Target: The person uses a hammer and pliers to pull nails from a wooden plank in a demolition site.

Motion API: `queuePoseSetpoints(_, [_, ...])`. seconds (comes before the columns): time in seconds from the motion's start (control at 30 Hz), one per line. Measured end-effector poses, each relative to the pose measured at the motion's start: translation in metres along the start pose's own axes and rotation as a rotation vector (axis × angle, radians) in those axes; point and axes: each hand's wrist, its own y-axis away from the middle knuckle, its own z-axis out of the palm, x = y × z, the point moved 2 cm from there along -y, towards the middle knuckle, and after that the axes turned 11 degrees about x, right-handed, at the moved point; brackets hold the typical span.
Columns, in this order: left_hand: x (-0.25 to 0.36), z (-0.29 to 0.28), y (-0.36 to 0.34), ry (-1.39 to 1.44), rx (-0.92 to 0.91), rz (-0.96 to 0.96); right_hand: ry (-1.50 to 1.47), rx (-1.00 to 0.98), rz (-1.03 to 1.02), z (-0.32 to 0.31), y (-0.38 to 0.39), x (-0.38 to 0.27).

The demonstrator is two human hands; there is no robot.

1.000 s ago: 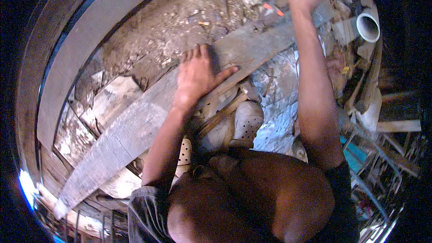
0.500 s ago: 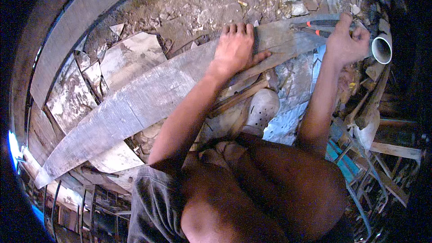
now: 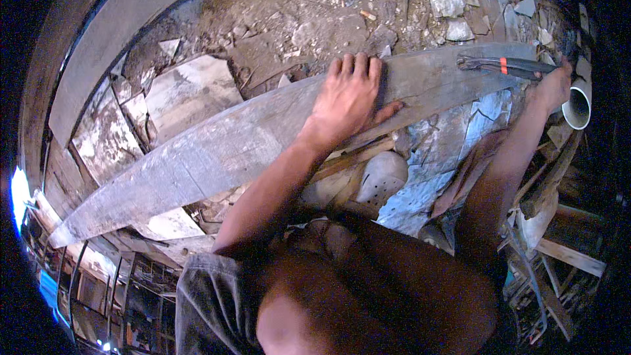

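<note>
A long, grey, tapered board (image 3: 197, 164) lies diagonally across the rubble. My left hand (image 3: 345, 98) rests flat on its upper middle, fingers reaching to the far edge and thumb apart. My right hand (image 3: 552, 85) is closed round the handles of black pliers with orange bands (image 3: 505, 67) at the board's right end; their jaws are over the board's surface. A pale perforated clog (image 3: 384, 177) shows beneath the board, near my bent legs.
Curved dark planks (image 3: 98, 52) arch along the upper left. Dirt, broken slabs (image 3: 184, 98) and chips cover the ground. A white pipe (image 3: 576, 108) stands open-ended at the right. Metal frames (image 3: 125, 296) and wooden pieces (image 3: 572, 256) lie at both lower sides.
My right hand has come down from the top and further right, and has taken hold of the pliers, whose tip has shifted rightward. My left hand remains on the board.
</note>
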Motion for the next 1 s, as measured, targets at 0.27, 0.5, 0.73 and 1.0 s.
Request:
queuePoseSetpoints(0.27, [-0.002,0.002,-0.001,-0.008,-0.017,-0.01,-0.259,-0.264,0.002,-0.031,0.061,-0.044])
queuePoseSetpoints(0.5, [-0.008,0.001,0.004,-0.023,-0.089,-0.043,-0.411,-0.509,0.14,-0.047,0.083,-0.052])
queuePoseSetpoints(0.73, [0.018,-0.006,-0.057,0.477,0.206,0.21,-0.555,-0.617,0.236,-0.058,0.095,-0.058])
queuePoseSetpoints(1.0, [0.065,0.007,-0.133,0.57,-0.067,0.412,-0.576,-0.628,0.254,-0.052,0.091,-0.049])
